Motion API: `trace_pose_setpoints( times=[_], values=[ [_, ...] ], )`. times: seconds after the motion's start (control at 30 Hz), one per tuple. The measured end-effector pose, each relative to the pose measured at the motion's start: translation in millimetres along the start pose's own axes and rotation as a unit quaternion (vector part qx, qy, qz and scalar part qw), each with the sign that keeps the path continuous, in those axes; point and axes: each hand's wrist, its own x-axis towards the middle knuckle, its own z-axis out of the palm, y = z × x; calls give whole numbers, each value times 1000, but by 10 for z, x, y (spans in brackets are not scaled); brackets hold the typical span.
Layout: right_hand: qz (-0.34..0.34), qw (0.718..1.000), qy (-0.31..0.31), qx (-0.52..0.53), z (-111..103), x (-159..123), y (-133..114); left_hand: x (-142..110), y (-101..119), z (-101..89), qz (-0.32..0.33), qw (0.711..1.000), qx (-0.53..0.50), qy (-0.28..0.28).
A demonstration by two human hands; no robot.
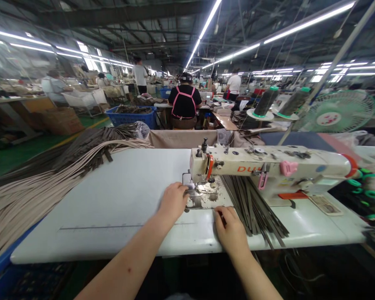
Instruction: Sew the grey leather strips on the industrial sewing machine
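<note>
My left hand point(173, 201) is at the left side of the sewing machine's metal needle plate point(203, 201), fingers drawn together by the presser foot point(204, 187). Whatever lies under its fingertips is hidden. My right hand point(231, 228) rests at the plate's front edge, with thumb and curled fingers closed; I cannot make out what is between them. Just right of that hand, a bundle of dark grey-brown strips point(253, 208) lies under the arm of the white sewing machine point(231, 164) and runs toward the table's front edge.
Long beige strips point(59, 179) and dark strips point(81, 152) hang over the left side of the white table point(121, 187). Thread cones point(266, 102) and a green fan point(337, 112) stand at the back right. Ahead, a person point(184, 102) sits beside a blue crate point(133, 117).
</note>
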Motion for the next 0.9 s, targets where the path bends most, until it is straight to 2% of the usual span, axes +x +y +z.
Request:
trace_pose_setpoints(
  times=[0.13, 0.33, 0.47, 0.6, 0.7, 0.9],
  values=[
    [3, 1000, -2, -4, -12, -31, -16, 113, -6, -25, -17, 999, 42, 0],
    [5, 1000, -8, -3, -3, -44, -33, 134, 89, -109, 31, 995, 95, -25],
    [8, 1000, -11, -1, 2, -51, -41, 118, 202, -95, 56, 991, 113, -36],
    [14, 1000, -20, -2, 7, -55, -35, 134, 208, -69, 66, 992, 100, -40],
    [18, 999, -26, 1, 16, -59, -27, 181, 137, -62, 49, 996, 70, -36],
    [41, 998, -36, 30, -13, -30, -31, 199, 28, -6, -34, 998, -27, -35]
  ],
)
